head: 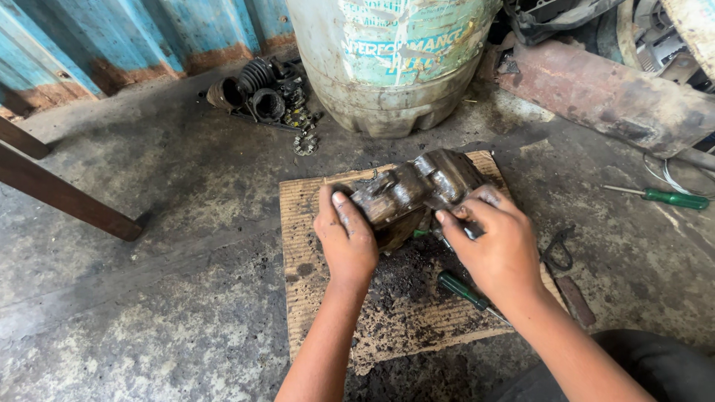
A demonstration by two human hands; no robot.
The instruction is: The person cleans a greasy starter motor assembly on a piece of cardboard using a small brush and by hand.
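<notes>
- Grimy grey-brown cast metal housing (417, 190), blocky, caked in oil and dirt, sits tilted on a flat sheet of brown corrugated cardboard (316, 290) laid on the stained concrete floor (149, 298).
- Left hand (345, 238) wrapped on the housing's near-left end, fingers curled over the top edge, thumb up. Firm closed hold, steadying it.
- Right hand (497, 249) on the housing's right end, fingers bent and pressed against the side. Whether it pinches a small part or a tool tip there: cannot tell, fingers hide it.
- Dark crumbly grime and oily debris (406, 286) scattered on the cardboard below the housing. Judgement: scraping or cleaning is partly along; the casing is still heavily coated, so plenty is left.
- Green-handled screwdriver (463, 290) lies on the cardboard just under the right wrist, not held.
- Housing looks whole from this side; no loose covers or bolts from it seen on the cardboard. Judgement: strip-down not visibly begun, or early.
- Second green-handled screwdriver (670, 198) lies on the floor well off to the right, untouched.
- Small dark bent wire clip (558, 249) and a flat rusty metal strip (576, 300) lie just right of the cardboard.
- Behind: large dirty white plastic drum (387, 67), pile of black rubber boots and small gears (268, 97) left of it, rusty metal pipe (611, 97) on the right.
- Blue corrugated sheet wall (149, 33) at the back, dark wooden leg (67, 195) at far left.
</notes>
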